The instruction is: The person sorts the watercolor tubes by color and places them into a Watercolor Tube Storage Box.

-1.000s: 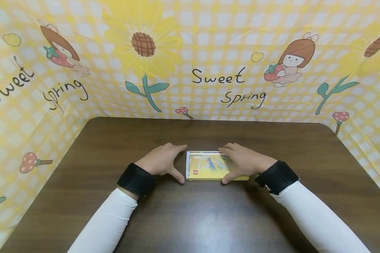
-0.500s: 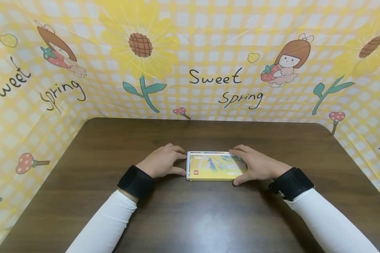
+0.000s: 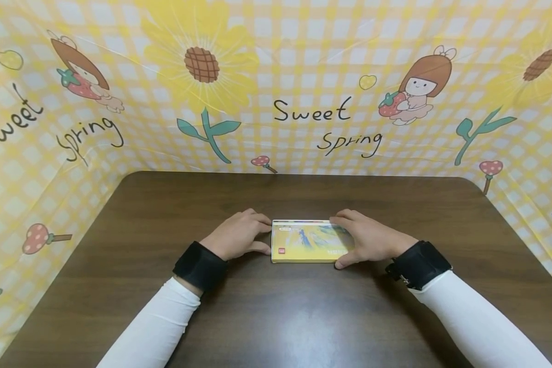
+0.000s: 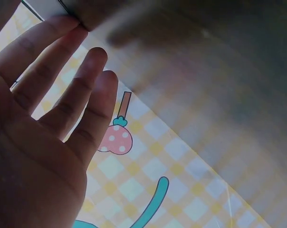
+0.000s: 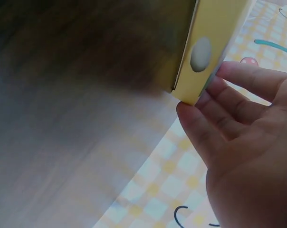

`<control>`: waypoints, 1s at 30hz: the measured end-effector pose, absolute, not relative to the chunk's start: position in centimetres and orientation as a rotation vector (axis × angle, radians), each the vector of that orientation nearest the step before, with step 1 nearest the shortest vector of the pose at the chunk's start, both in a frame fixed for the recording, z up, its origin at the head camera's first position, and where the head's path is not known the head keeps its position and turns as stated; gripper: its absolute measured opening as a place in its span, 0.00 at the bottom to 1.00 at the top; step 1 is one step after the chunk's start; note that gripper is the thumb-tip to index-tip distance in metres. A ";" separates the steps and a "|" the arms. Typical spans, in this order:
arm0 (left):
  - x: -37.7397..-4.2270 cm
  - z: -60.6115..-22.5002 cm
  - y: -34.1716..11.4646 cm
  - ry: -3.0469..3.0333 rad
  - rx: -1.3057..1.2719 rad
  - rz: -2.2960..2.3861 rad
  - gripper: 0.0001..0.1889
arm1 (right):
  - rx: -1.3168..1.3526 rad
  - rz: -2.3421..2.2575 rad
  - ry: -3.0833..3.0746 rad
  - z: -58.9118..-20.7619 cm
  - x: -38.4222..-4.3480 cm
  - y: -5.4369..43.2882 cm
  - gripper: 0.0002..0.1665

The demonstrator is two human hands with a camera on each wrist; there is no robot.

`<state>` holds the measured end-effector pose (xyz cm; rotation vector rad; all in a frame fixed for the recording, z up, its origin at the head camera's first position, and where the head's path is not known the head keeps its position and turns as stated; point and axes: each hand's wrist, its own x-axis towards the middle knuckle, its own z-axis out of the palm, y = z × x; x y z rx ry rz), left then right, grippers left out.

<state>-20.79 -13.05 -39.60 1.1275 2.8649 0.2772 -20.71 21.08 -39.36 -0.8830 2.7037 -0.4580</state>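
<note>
A flat yellow box (image 3: 303, 243) with a blue figure printed on its lid lies flat near the middle of the table. My right hand (image 3: 372, 237) grips its right part, thumb along the near side and fingers at the far side. In the right wrist view, the end of the yellow box (image 5: 231, 23) shows a pale oval cutout, with fingertips along its side. At the left end of the box, my left hand (image 3: 234, 236) has thumb and fingertips right against the edge. The left wrist view shows that hand's fingers (image 4: 89, 88) nearly straight, with a corner of the box beyond them.
The dark brown wooden table (image 3: 276, 312) surrounds the box. A yellow-and-white checked cloth (image 3: 303, 66) with sunflowers and cartoon figures hangs behind the table and along both sides. Black bands (image 3: 200, 266) circle both wrists.
My left hand has come right to meet the box's left end. My right hand slid right along the box, then slightly back left. The white strip at the left end has nearly vanished.
</note>
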 end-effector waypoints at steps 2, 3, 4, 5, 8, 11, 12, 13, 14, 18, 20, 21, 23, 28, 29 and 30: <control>-20.8 -39.7 -13.1 2.869 1.136 0.278 0.30 | -0.882 -0.452 2.704 -39.3 -20.6 20.9 0.64; -20.8 -39.7 -13.1 2.868 1.138 0.281 0.30 | -0.883 -0.450 2.705 -39.4 -20.6 20.8 0.64; -20.8 -39.7 -13.0 2.869 1.139 0.278 0.30 | -0.880 -0.449 2.705 -39.3 -20.6 20.8 0.64; -20.8 -39.7 -13.0 2.870 1.140 0.277 0.30 | -0.879 -0.448 2.706 -39.3 -20.6 20.7 0.64; -20.7 -39.5 -13.0 2.870 1.137 0.275 0.30 | -0.883 -0.445 2.710 -39.4 -20.6 20.7 0.65; -20.7 -39.5 -12.9 2.866 1.118 0.275 0.30 | -0.879 -0.442 2.714 -39.4 -20.6 20.6 0.64; -20.7 -39.5 -12.9 2.865 1.113 0.274 0.30 | -0.879 -0.440 2.715 -39.4 -20.5 20.5 0.64; -20.7 -39.5 -12.9 2.863 1.108 0.275 0.30 | -0.878 -0.438 2.716 -39.4 -20.5 20.5 0.64; -20.7 -39.5 -12.8 2.865 1.110 0.268 0.30 | -0.877 -0.438 2.716 -39.4 -20.5 20.5 0.64; -20.7 -39.5 -12.7 2.862 1.116 0.270 0.31 | -0.872 -0.438 2.714 -39.4 -20.5 20.6 0.64; -20.7 -39.5 -12.8 2.862 1.125 0.266 0.30 | -0.875 -0.443 2.712 -39.4 -20.6 20.6 0.64; -20.7 -39.5 -12.8 2.859 1.122 0.269 0.31 | -0.875 -0.447 2.712 -39.4 -20.6 20.6 0.64; -20.8 -39.5 -12.8 2.855 1.126 0.259 0.31 | -0.873 -0.457 2.713 -39.6 -20.7 20.7 0.64; -20.9 -39.2 -13.1 2.815 1.068 0.251 0.31 | -0.863 -0.502 2.715 -40.1 -20.8 21.2 0.68; -20.8 -38.9 -13.2 2.818 1.049 0.255 0.30 | -0.866 -0.514 2.723 -40.1 -20.7 21.4 0.69; -20.7 -38.5 -13.3 2.827 1.024 0.271 0.30 | -0.869 -0.525 2.735 -40.1 -20.6 21.5 0.70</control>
